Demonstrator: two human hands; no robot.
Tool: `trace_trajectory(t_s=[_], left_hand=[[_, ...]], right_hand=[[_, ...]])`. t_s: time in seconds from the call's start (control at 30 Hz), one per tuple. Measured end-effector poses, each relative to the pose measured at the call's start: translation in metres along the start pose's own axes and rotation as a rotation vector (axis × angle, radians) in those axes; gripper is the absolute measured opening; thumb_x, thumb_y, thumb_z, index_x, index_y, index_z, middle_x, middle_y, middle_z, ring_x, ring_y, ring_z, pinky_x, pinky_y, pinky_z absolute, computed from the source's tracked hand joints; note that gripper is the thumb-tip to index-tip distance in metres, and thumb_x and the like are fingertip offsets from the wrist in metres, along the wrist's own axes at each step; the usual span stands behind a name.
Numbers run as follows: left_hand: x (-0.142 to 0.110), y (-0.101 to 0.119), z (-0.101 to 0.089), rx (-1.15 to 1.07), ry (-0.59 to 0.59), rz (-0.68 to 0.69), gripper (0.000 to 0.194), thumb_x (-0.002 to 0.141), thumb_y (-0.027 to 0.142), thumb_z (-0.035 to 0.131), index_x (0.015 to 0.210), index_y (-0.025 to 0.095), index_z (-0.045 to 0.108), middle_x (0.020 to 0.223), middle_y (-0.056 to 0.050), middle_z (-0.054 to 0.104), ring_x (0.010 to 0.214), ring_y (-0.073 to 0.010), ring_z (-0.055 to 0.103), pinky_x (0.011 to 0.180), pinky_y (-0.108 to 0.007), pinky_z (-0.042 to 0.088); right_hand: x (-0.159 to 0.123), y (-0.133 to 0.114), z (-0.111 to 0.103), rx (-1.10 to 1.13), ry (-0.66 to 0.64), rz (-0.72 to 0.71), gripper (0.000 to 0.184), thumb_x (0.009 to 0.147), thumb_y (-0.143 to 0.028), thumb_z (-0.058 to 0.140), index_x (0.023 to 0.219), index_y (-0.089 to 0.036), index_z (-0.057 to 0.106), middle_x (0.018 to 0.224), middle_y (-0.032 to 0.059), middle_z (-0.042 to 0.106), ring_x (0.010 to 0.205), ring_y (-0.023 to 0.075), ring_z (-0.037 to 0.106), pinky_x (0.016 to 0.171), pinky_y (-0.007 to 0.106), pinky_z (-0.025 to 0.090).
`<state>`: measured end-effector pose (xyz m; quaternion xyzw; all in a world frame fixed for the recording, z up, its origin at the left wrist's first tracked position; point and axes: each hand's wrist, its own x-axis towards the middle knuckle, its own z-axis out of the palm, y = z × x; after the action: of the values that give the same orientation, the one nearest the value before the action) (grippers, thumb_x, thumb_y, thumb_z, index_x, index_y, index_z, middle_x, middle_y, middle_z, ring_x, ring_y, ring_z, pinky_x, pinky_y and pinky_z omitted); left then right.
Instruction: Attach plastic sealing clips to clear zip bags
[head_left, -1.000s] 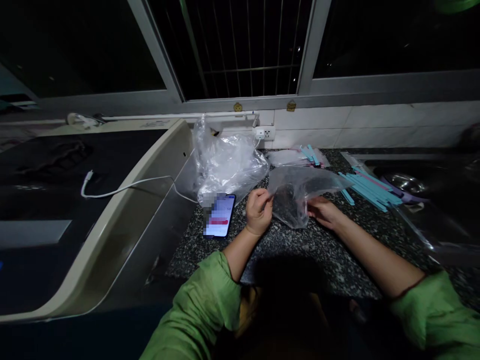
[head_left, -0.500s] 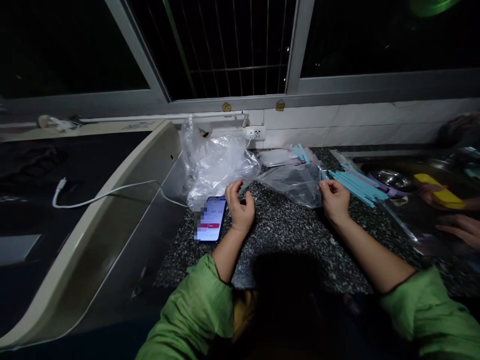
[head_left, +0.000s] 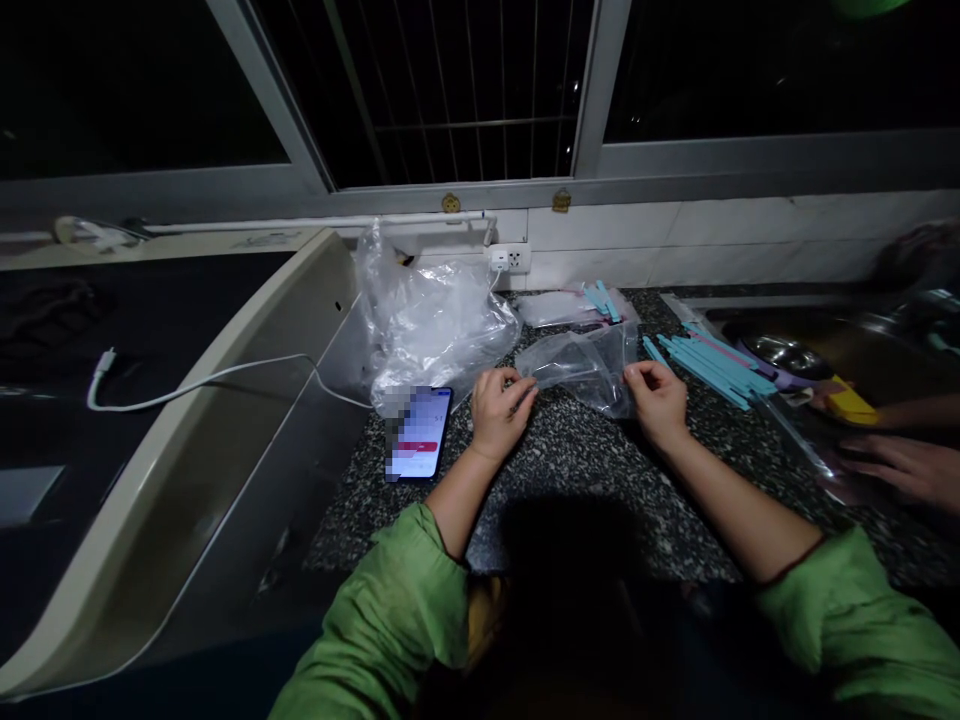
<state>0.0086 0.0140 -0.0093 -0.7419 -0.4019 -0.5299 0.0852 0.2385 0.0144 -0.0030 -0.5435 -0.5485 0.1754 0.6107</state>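
Observation:
A clear plastic bag [head_left: 581, 365] lies loosely spread on the speckled dark countertop [head_left: 570, 460]. My right hand [head_left: 661, 408] pinches its right edge between thumb and fingers. At the bag's left end is my left hand [head_left: 498, 418], fingers bent and thumb a little apart; whether the fingertips touch the plastic I cannot tell. Just left of that hand lies a lit phone [head_left: 421, 435], partly blurred out. Blue strips [head_left: 716, 368], with a pinkish one among them, lie in a bundle to the right of my right hand.
Crumpled clear plastic [head_left: 439, 325] is heaped at the back left, near a wall socket [head_left: 514, 258]. Behind the bag sits a flat packet [head_left: 559, 308] with several blue strips on it. At right, another person's hand [head_left: 911, 465] is by a sink with a metal bowl [head_left: 784, 352] and a yellow object [head_left: 851, 402].
My left hand let go of the bag, moved left, then came back to its left end. My right hand shifted to the bag's right edge. Another person's hands appeared at right.

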Motion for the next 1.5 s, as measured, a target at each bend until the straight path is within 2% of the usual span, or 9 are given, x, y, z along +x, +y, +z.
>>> trace_trajectory(t_s=[0.13, 0.5, 0.7, 0.8, 0.97, 1.13, 1.23, 1.37, 1.5], left_hand=[[0.0, -0.003, 0.001, 0.006, 0.016, 0.032, 0.012, 0.081, 0.024, 0.057, 0.077, 0.021, 0.068, 0.074, -0.004, 0.057, 0.075, -0.0161, 0.048, 0.068, -0.029, 0.039], [0.006, -0.015, -0.009, 0.088, 0.074, -0.057, 0.011, 0.08, 0.024, 0.059, 0.071, 0.02, 0.064, 0.07, -0.003, 0.056, 0.073, -0.0175, 0.047, 0.067, -0.031, 0.037], [0.009, -0.009, -0.019, 0.156, -0.015, -0.135, 0.012, 0.082, 0.023, 0.055, 0.073, 0.02, 0.062, 0.074, -0.004, 0.056, 0.078, -0.0183, 0.048, 0.071, -0.032, 0.038], [0.007, -0.006, -0.025, 0.164, -0.135, -0.051, 0.013, 0.083, 0.024, 0.052, 0.075, 0.019, 0.062, 0.08, -0.006, 0.058, 0.081, -0.0189, 0.048, 0.072, -0.032, 0.039], [0.0, 0.008, -0.029, 0.072, -0.557, 0.173, 0.013, 0.081, 0.022, 0.049, 0.076, 0.018, 0.06, 0.089, -0.006, 0.06, 0.085, -0.0192, 0.049, 0.075, -0.032, 0.04], [-0.007, 0.025, -0.024, -0.094, -0.85, 0.161, 0.012, 0.079, 0.02, 0.048, 0.074, 0.018, 0.059, 0.087, -0.005, 0.06, 0.084, -0.0169, 0.05, 0.076, -0.028, 0.041], [-0.009, 0.031, -0.022, -0.141, -0.997, 0.146, 0.011, 0.076, 0.017, 0.049, 0.071, 0.018, 0.059, 0.085, -0.004, 0.06, 0.083, -0.016, 0.051, 0.075, -0.026, 0.04], [-0.012, 0.033, -0.019, -0.217, -1.142, 0.174, 0.008, 0.073, 0.015, 0.052, 0.069, 0.018, 0.059, 0.082, -0.003, 0.061, 0.081, -0.014, 0.052, 0.076, -0.024, 0.04], [-0.015, 0.033, -0.019, -0.259, -1.164, 0.205, 0.007, 0.072, 0.014, 0.053, 0.071, 0.018, 0.06, 0.08, -0.001, 0.061, 0.079, -0.0126, 0.052, 0.076, -0.022, 0.039]], right_hand=[[0.005, 0.003, -0.003, -0.008, -0.004, -0.002, 0.025, 0.07, -0.045, 0.058, 0.066, -0.019, 0.059, 0.063, -0.0005, 0.059, 0.064, 0.0162, 0.055, 0.066, 0.032, 0.046], [0.037, 0.01, -0.027, 0.091, 0.004, 0.05, 0.034, 0.062, -0.051, 0.067, 0.059, -0.02, 0.056, 0.055, -0.0035, 0.053, 0.055, 0.0114, 0.048, 0.059, 0.028, 0.042], [0.041, 0.008, -0.036, 0.175, -0.081, 0.041, 0.036, 0.059, -0.054, 0.069, 0.058, -0.02, 0.058, 0.057, -0.0029, 0.054, 0.056, 0.0113, 0.048, 0.06, 0.027, 0.041], [0.045, 0.009, -0.044, 0.174, -0.172, 0.079, 0.035, 0.058, -0.055, 0.069, 0.058, -0.021, 0.059, 0.059, -0.001, 0.057, 0.057, 0.0131, 0.05, 0.06, 0.028, 0.041], [0.054, 0.018, -0.055, 0.104, -0.199, 0.253, 0.042, 0.062, -0.063, 0.062, 0.054, -0.021, 0.058, 0.051, 0.0012, 0.055, 0.048, 0.0131, 0.045, 0.048, 0.028, 0.036], [0.055, 0.028, -0.052, 0.004, -0.212, 0.388, 0.041, 0.052, -0.059, 0.072, 0.055, -0.021, 0.059, 0.045, -0.003, 0.051, 0.042, 0.0113, 0.041, 0.045, 0.026, 0.031], [0.054, 0.031, -0.049, -0.017, -0.226, 0.471, 0.042, 0.052, -0.062, 0.069, 0.057, -0.02, 0.061, 0.048, -0.0015, 0.055, 0.043, 0.0118, 0.042, 0.046, 0.027, 0.031], [0.054, 0.032, -0.045, -0.022, -0.284, 0.554, 0.043, 0.059, -0.064, 0.064, 0.055, -0.02, 0.062, 0.05, 0.0019, 0.056, 0.044, 0.0131, 0.044, 0.048, 0.029, 0.035], [0.052, 0.032, -0.041, -0.024, -0.363, 0.621, 0.043, 0.059, -0.063, 0.066, 0.054, -0.019, 0.062, 0.049, 0.0035, 0.058, 0.044, 0.0136, 0.047, 0.048, 0.03, 0.037]])
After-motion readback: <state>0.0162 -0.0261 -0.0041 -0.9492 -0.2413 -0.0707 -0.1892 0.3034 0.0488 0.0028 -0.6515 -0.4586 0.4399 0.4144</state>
